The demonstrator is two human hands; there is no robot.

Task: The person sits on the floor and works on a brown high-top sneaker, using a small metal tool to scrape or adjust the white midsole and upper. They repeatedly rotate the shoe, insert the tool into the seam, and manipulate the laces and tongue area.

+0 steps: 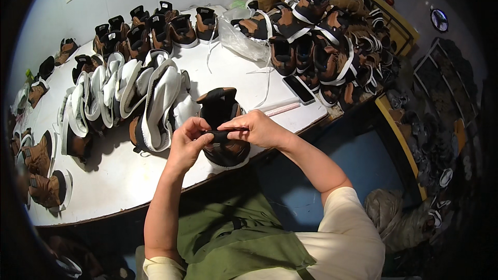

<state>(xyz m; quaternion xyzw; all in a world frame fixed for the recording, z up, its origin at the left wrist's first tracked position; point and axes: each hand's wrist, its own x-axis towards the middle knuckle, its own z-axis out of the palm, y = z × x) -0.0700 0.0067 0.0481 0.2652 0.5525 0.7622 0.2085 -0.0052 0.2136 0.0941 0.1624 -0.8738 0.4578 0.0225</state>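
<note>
Brown-and-black shoe (228,151) is standing upright at the table's near edge, directly in front of the person, opening facing up; probably sitting this close so both hands are reaching the collar easily and the table (119,189) is bearing the weight.

Left hand (188,142) is coming in at the near-left of the opening; its fingers are closing in a pinch on the black collar edge, likely steadying it and keeping the edge taut. Right hand (260,128) is working opposite, its fingers also closing, gripping a thin dark strip (238,129) right at the collar; cannot tell whether that is a tool or part of the shoe. Hands are almost meeting, seemingly to be controlling one short stretch of edge.

Left of the shoe, a row of shoes with white parts (165,101) is leaning close together, apparently packed to be saving space. Upright shoes (137,41) are lining the far side, openings mostly showing. Right, a big shoe pile (332,36) is stacking up. Phone (299,89) and pink strip (282,109) are lying near the right edge, probably set aside from the hands. Clear plastic bag (244,41) is lying crumpled behind.
</note>
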